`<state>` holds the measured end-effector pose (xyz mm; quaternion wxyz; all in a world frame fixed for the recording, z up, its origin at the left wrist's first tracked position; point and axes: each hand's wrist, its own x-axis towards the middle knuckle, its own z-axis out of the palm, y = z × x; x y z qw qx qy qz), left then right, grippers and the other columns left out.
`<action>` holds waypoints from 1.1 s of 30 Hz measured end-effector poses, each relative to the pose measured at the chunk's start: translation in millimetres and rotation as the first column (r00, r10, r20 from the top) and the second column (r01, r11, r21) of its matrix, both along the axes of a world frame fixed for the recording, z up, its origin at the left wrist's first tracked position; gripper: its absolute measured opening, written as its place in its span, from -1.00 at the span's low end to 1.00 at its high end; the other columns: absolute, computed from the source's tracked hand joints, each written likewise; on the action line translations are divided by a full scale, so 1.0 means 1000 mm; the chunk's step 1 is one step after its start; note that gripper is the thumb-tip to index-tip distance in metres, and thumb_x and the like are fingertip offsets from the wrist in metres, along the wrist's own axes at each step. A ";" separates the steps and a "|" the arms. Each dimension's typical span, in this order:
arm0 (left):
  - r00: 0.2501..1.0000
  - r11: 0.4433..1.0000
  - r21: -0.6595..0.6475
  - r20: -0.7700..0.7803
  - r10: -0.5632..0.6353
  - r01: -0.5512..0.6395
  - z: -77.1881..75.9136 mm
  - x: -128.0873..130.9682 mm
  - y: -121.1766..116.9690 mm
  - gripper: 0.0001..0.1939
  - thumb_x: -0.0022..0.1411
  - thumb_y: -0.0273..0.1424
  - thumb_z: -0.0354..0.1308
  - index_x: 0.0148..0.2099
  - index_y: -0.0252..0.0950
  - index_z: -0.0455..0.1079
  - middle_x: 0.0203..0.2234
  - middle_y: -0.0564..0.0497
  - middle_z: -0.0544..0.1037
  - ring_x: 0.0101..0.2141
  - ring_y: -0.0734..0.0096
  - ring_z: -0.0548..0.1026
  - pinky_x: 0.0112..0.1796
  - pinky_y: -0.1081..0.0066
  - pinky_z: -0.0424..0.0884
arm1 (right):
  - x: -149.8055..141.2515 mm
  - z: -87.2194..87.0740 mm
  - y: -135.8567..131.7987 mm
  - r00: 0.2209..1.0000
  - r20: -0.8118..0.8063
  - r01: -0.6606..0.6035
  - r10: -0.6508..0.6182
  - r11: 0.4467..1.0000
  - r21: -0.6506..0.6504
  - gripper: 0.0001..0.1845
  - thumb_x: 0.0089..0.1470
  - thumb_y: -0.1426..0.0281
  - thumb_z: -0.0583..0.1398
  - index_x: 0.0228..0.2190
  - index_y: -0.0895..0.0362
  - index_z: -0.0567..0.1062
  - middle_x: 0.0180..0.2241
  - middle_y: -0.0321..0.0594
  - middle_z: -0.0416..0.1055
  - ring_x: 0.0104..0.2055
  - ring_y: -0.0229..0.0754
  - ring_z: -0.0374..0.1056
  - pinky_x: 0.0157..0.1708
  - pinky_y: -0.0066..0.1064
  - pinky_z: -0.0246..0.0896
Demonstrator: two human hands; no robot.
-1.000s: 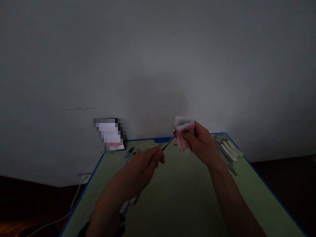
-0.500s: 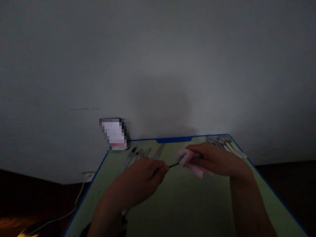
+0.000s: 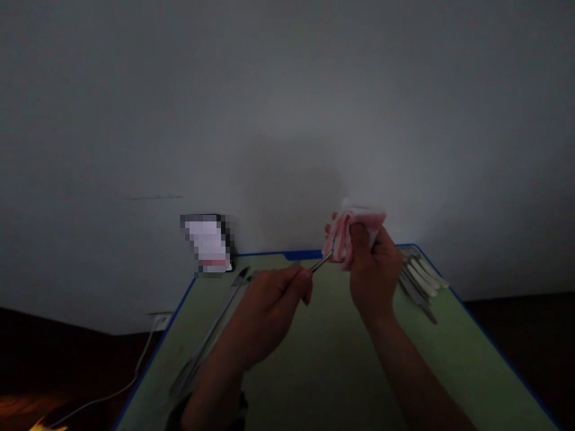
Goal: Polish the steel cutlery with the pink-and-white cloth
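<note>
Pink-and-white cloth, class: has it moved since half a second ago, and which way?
Yes, upward in view: the cloth was below the blue tab on the table, and now reaches above it.

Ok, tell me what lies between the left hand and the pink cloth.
In the head view, a thin metal stem spans the gap from the left hand to the pink cloth, its far end hidden.

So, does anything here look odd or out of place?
The device at the table's far left corner: it looks pixelated, unlike everything around it. The wall also bears a thin, scratchlike line.
</note>
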<state>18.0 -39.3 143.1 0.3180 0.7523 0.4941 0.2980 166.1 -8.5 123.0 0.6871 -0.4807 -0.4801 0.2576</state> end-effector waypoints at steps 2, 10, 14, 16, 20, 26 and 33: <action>1.000 1.000 0.000 0.011 0.004 -0.004 -0.002 0.010 -0.001 -0.62 0.31 -0.26 -0.16 -0.53 -0.26 0.22 -0.68 0.14 0.25 -0.62 0.49 0.25 -0.57 0.50 0.11 | -0.004 -0.002 0.002 0.996 -0.085 -0.019 0.019 1.000 -0.004 -0.59 0.14 0.12 0.01 -0.19 0.16 0.41 -0.32 -0.10 0.50 -0.39 -0.20 0.43 -0.52 -0.43 0.28; 1.000 1.000 -0.005 -0.012 0.022 -0.022 -0.013 0.023 0.007 -0.63 0.31 -0.25 -0.19 -0.52 -0.26 0.15 -0.65 0.14 0.26 -0.60 0.49 0.24 -0.53 0.47 0.10 | -0.013 -0.005 0.005 0.882 -0.377 -0.319 0.282 0.947 -0.038 -0.60 0.09 0.14 0.10 -0.15 0.16 0.39 -0.17 -0.05 0.47 -0.25 -0.15 0.45 -0.42 -0.38 0.37; 0.998 0.999 0.010 -0.052 0.039 -0.039 -0.016 0.017 0.013 -0.62 0.31 -0.24 -0.20 -0.51 -0.27 0.16 -0.65 0.13 0.27 -0.59 0.48 0.23 -0.53 0.46 0.09 | -0.012 -0.009 0.010 0.791 -0.468 -0.464 0.393 0.885 -0.042 -0.63 0.03 0.18 0.17 -0.15 0.12 0.40 -0.19 -0.09 0.48 -0.17 -0.11 0.44 -0.31 -0.32 0.38; 0.997 0.999 0.022 -0.067 0.039 -0.037 -0.018 0.017 0.014 -0.63 0.32 -0.24 -0.21 -0.49 -0.27 0.16 -0.63 0.13 0.28 -0.58 0.48 0.23 -0.52 0.46 0.08 | -0.006 -0.010 0.014 0.778 -0.459 -0.502 0.430 0.864 -0.041 -0.65 0.01 0.20 0.19 -0.17 0.10 0.41 -0.20 -0.11 0.49 -0.19 -0.11 0.44 -0.29 -0.31 0.37; 0.995 1.000 -0.005 -0.099 -0.024 0.023 -0.017 0.012 0.014 -0.62 0.34 -0.21 -0.22 -0.47 -0.27 0.16 -0.60 0.13 0.29 -0.55 0.48 0.25 -0.50 0.46 0.10 | 0.015 -0.008 0.018 0.876 -0.247 -0.438 0.415 0.898 -0.045 -0.70 0.04 0.22 0.17 -0.20 0.11 0.43 -0.20 -0.13 0.48 -0.22 -0.14 0.43 -0.27 -0.31 0.35; 0.955 0.993 -0.066 -0.275 -0.115 0.101 -0.005 -0.017 0.010 -0.56 0.33 -0.18 -0.23 -0.51 -0.28 0.20 -0.63 0.11 0.30 -0.54 0.46 0.30 -0.49 0.45 0.12 | 0.047 0.004 0.010 0.833 0.421 -0.341 0.359 0.932 -0.122 -0.76 0.04 0.30 0.18 -0.22 0.10 0.47 -0.35 -0.25 0.49 -0.38 -0.26 0.37 -0.38 -0.43 0.26; 0.969 0.998 0.030 -0.241 -0.051 0.060 0.002 -0.013 0.002 -0.56 0.33 -0.17 -0.23 -0.52 -0.27 0.16 -0.66 0.13 0.25 -0.59 0.50 0.24 -0.54 0.47 0.08 | 0.027 0.007 0.002 0.922 0.187 -0.329 0.338 0.941 -0.079 -0.72 0.07 0.20 0.15 -0.26 0.13 0.46 -0.34 -0.21 0.50 -0.41 -0.24 0.42 -0.44 -0.42 0.33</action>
